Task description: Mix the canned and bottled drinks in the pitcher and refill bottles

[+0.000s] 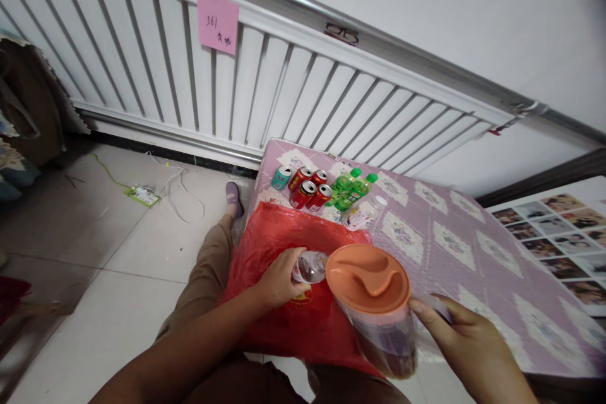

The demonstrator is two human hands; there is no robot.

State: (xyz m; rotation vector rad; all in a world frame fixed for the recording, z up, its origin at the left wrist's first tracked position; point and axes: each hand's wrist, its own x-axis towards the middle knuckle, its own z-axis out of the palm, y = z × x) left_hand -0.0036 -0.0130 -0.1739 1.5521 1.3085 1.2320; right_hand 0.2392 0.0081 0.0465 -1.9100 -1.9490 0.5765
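My left hand (283, 283) is wrapped round a small clear plastic bottle (311, 267), its open neck toward the pitcher. Gripping the handle, my right hand (466, 336) holds a clear pitcher (383, 338) with an orange lid (367, 279) and dark liquid inside. The pitcher leans over, its spout side touching or very close to the bottle's mouth; I cannot tell which. Beneath both hands lies a red plastic bag (284, 227). Beyond it stand several red cans (303, 194), a teal can (281, 178), green bottles (355, 192) and a clear bottle (372, 208) with a white cap.
A purple patterned cover (421, 202) lies on the surface under the bag and drinks. Behind it runs a white radiator (265, 85) with a pink note (218, 22). A green power strip (142, 196) and loose cables lie on the tiled floor (137, 252) at left.
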